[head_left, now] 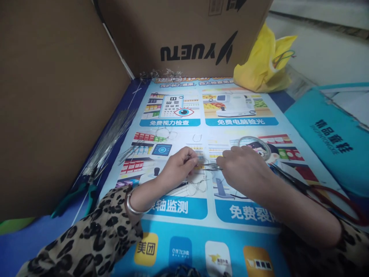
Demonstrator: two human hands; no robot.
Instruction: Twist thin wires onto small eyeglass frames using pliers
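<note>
My left hand point(182, 164) is closed in a pinch over the middle of the printed poster point(184, 227), with thin wire at its fingertips. Opposite it, my right hand point(245, 165) is wrapped around a slim silver metal tool point(211, 167); the palm hides most of it, so its exact kind is unclear. The tool's narrow tip reaches left to the pinched fingers. Fine bent wire point(198, 186) loops below the left fingers. Beyond the hands lie a curved wire piece point(197, 137) and a looped wire point(165, 133).
Teal-handled pliers point(91, 190) and a bundle of straight wires point(112, 134) lie left. Red-handled scissors point(331, 192) and a tape roll point(269, 148) are near my right arm. Cardboard point(187, 23) walls the back and left; a yellow bag point(259, 73) and turquoise box point(323, 134) stand right.
</note>
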